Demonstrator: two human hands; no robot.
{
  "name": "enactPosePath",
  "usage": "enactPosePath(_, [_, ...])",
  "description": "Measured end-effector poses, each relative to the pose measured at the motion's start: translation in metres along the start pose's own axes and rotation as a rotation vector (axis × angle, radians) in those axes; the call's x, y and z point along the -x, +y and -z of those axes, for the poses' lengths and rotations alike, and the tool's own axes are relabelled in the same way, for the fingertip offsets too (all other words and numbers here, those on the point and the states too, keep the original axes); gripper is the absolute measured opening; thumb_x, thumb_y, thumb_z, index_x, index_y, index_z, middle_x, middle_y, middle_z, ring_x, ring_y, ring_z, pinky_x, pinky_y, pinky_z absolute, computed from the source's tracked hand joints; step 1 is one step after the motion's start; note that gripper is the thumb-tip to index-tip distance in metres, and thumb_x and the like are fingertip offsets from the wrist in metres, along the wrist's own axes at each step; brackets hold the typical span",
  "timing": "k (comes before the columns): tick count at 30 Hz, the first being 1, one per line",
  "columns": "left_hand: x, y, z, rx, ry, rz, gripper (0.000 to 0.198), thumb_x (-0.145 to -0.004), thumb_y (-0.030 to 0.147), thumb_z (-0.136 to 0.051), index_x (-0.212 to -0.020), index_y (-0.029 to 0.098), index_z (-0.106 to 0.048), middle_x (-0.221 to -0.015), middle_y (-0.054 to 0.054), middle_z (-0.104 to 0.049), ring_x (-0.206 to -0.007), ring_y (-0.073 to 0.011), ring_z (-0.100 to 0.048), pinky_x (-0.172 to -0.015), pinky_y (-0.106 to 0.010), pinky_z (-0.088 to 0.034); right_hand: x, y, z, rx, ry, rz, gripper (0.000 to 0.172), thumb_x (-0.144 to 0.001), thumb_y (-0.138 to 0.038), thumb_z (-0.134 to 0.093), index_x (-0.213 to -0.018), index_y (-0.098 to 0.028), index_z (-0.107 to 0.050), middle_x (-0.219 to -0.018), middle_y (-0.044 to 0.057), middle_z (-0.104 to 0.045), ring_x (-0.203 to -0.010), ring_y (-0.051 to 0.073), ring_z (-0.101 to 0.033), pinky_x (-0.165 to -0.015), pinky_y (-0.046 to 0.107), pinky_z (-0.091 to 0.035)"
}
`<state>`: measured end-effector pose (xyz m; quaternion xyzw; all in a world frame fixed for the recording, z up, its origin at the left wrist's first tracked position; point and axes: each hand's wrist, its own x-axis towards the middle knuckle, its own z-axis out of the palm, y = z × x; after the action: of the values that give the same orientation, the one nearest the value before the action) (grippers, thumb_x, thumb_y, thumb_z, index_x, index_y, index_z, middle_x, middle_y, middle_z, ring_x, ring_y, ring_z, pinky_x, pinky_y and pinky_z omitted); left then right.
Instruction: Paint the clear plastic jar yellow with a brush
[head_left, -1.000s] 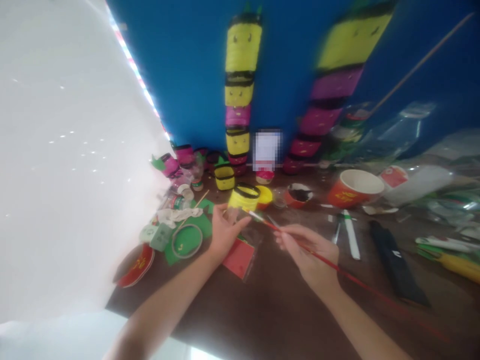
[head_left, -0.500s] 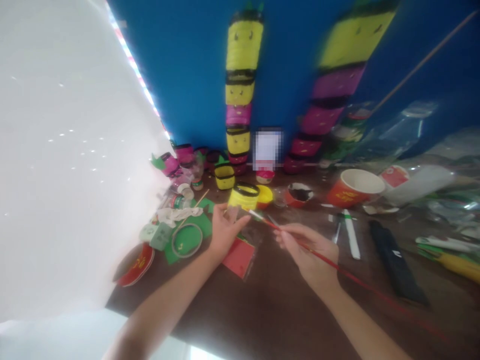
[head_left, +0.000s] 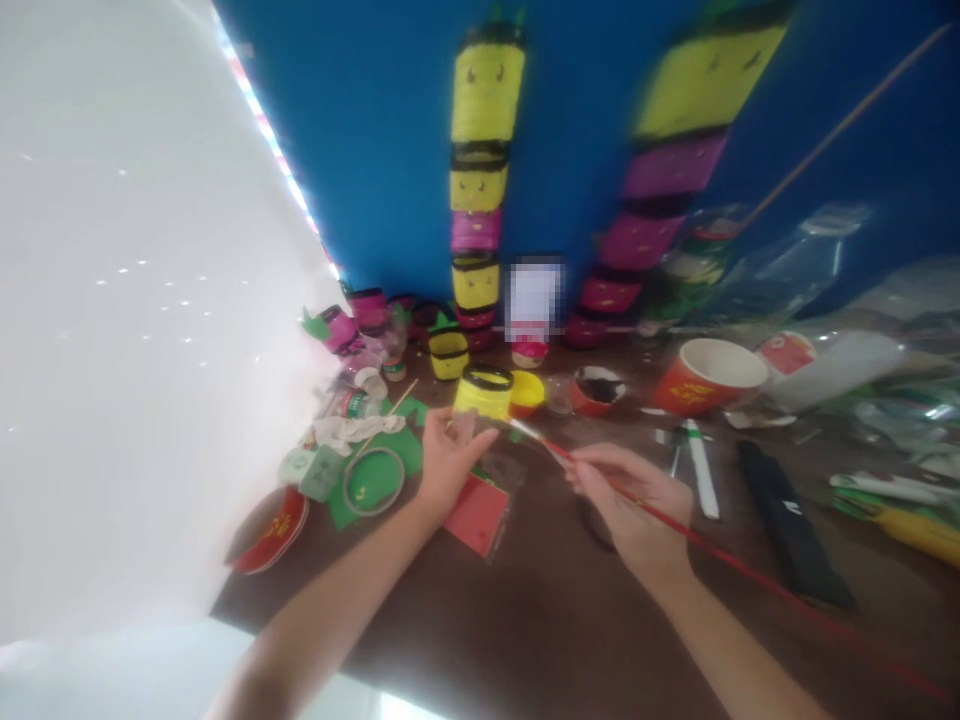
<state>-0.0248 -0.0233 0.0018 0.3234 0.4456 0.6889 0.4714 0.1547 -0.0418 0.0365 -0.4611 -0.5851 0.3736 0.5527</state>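
Observation:
My left hand is closed round the lower part of a small yellow-painted plastic cup with a black rim. Between the fingers of my right hand lies a long red-handled paintbrush, its tip pointing left toward the cup. Whether the bristles touch the cup's lower right side cannot be made out. Just behind the cup stands a tub of yellow paint. To its right is a red paper cup with dark paint inside. Under my left wrist lies a red sheet in a clear sleeve.
On the left are a roll of tape on green sheets, small paint jars and a red bowl. A large paper cup, a white marker and a black case lie right. Painted cup stacks line the blue wall.
My right hand has shifted slightly right and down with the paintbrush, drawing the tip a little away from where it was. My left hand and the yellow cup have barely moved.

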Motion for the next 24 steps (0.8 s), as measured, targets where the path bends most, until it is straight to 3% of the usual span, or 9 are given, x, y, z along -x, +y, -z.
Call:
enactPosePath(7, [-0.0004, -0.0030, 0.0014, 0.033, -0.038, -0.008, 0.048, -0.058, 0.020, -0.079, -0.090, 0.020, -0.043, -0.101, -0.002, -0.060, -0.104, -0.0163, -0.060, -0.101, -0.038, -0.039, -0.0005, -0.0019, -0.0030, -0.026, -0.057, 0.009, 0.015, -0.076, -0.036, -0.064, -0.077, -0.021, -0.067, -0.070, 0.002, -0.068, -0.059, 0.013, -0.066, -0.052, 0.022, -0.058])
enactPosePath(14, [-0.0001, 0.0000, -0.0004, 0.058, 0.006, 0.022, 0.048, -0.055, 0.021, -0.081, -0.087, 0.019, -0.045, -0.095, -0.002, -0.062, -0.099, -0.0155, -0.062, -0.100, -0.038, -0.039, -0.0019, 0.0026, 0.0014, -0.037, 0.029, -0.064, 0.017, -0.074, -0.037, -0.066, -0.077, -0.020, -0.067, -0.069, 0.004, -0.069, -0.059, 0.014, -0.066, -0.053, 0.023, -0.059])
enactPosePath(20, [0.0003, 0.0003, -0.0011, 0.046, -0.016, 0.016, 0.048, -0.057, 0.020, -0.080, -0.088, 0.020, -0.044, -0.098, -0.002, -0.061, -0.101, -0.0160, -0.061, -0.101, -0.039, -0.039, -0.0019, -0.0040, -0.0025, -0.062, -0.037, -0.026, 0.018, -0.074, -0.038, -0.066, -0.076, -0.020, -0.067, -0.068, 0.003, -0.069, -0.056, 0.013, -0.066, -0.051, 0.022, -0.058])
enactPosePath(24, [-0.0002, -0.0013, -0.0002, 0.073, -0.013, 0.018, 0.047, -0.056, 0.019, -0.080, -0.087, 0.019, -0.044, -0.096, -0.002, -0.062, -0.101, -0.0156, -0.061, -0.101, -0.037, -0.038, -0.0028, -0.0016, -0.0017, -0.037, -0.004, -0.059, 0.020, -0.074, -0.039, -0.066, -0.077, -0.020, -0.067, -0.069, 0.004, -0.069, -0.059, 0.015, -0.067, -0.053, 0.024, -0.058])
